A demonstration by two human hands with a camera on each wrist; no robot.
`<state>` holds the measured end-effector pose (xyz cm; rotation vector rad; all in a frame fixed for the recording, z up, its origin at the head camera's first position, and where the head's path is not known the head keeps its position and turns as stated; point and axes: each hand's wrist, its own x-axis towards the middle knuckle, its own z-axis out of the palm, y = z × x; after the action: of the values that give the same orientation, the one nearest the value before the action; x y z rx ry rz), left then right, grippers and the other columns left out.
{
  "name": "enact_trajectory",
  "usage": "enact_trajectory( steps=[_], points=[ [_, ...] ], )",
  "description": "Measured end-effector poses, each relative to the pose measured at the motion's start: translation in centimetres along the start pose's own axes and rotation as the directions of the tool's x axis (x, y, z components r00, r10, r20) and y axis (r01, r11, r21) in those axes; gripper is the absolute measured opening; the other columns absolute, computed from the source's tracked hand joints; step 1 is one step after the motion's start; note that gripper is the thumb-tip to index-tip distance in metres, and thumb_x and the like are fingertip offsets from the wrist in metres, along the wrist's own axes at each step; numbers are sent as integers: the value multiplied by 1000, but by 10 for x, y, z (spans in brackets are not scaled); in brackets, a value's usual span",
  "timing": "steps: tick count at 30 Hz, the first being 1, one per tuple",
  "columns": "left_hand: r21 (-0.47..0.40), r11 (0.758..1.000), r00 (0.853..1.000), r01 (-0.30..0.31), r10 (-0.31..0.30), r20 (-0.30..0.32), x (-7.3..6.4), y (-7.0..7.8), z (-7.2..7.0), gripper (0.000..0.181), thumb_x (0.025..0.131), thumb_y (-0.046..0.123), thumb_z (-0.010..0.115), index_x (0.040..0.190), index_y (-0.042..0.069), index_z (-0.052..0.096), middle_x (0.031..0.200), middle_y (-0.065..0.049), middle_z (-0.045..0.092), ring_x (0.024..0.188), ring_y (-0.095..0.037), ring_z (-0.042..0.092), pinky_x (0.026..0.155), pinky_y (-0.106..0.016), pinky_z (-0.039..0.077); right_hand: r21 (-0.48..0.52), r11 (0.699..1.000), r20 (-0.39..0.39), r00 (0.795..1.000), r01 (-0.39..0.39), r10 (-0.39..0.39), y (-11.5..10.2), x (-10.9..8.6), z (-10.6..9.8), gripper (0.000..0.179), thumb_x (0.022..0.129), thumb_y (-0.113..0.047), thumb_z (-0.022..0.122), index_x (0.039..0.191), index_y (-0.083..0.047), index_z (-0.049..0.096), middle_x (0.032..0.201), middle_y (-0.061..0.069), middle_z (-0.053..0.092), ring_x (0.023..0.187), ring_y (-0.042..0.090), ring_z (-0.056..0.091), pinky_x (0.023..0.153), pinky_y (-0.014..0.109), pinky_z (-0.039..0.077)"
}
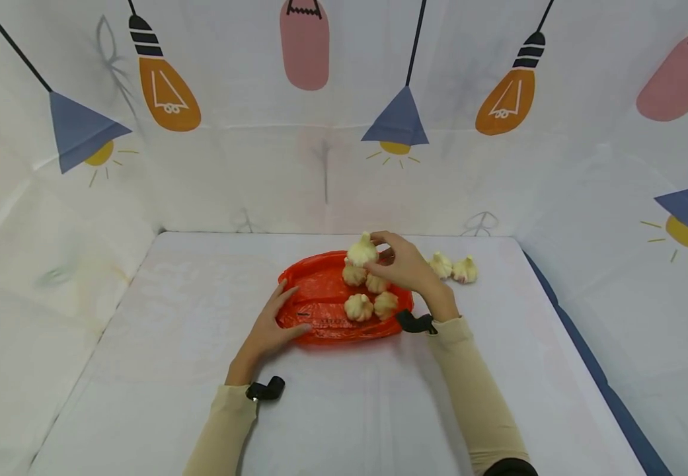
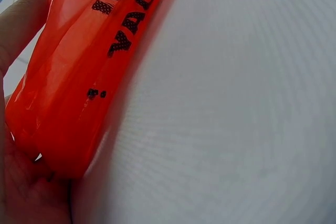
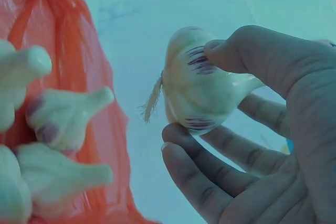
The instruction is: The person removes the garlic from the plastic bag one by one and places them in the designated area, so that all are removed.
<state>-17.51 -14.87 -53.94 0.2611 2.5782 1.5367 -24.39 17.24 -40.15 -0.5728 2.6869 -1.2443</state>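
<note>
A red plastic bag (image 1: 320, 291) lies spread on the table, with black lettering on its front side. My left hand (image 1: 269, 327) holds the bag's left end, thumb and fingers spread around its edge. Several garlic bulbs (image 1: 358, 307) sit in the right part of the bag. Above them my right hand (image 1: 403, 264) pinches another garlic bulb (image 3: 197, 77) between thumb and fingertips. Purple streaks and a tuft of roots show on this bulb in the right wrist view. In the left wrist view, the red bag (image 2: 73, 87) covers part of the left hand.
Two more garlic bulbs (image 1: 453, 268) lie on the white table (image 1: 344, 410), just right of the right hand. A white cloth (image 1: 236, 178) printed with lamps and bulbs hangs behind the table and along its sides. Dark blue edging (image 1: 587, 357) runs by the right side.
</note>
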Motion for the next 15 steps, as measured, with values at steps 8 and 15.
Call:
enact_trajectory(
  steps=[8, 15],
  points=[
    [-6, 999, 999, 39, -39, -2, 1, 0, 1, 93, 81, 48, 86, 159, 30, 39, 174, 3, 13, 160, -33, 12, 123, -68, 21, -1, 999, -22, 999, -44, 44, 10, -9, -21, 67, 94, -29, 74, 152, -12, 46, 146, 14, 53, 118, 34, 64, 98, 48, 57],
    [-11, 999, 999, 34, -34, -1, -1, 0, 1, 93, 81, 46, 86, 159, 29, 39, 174, 2, 12, 160, -34, 12, 123, -68, 20, -27, 995, -49, 994, -98, 97, 27, -22, -40, 69, 93, -32, 73, 152, -13, 44, 149, 13, 51, 120, 35, 63, 89, 50, 60]
  ],
)
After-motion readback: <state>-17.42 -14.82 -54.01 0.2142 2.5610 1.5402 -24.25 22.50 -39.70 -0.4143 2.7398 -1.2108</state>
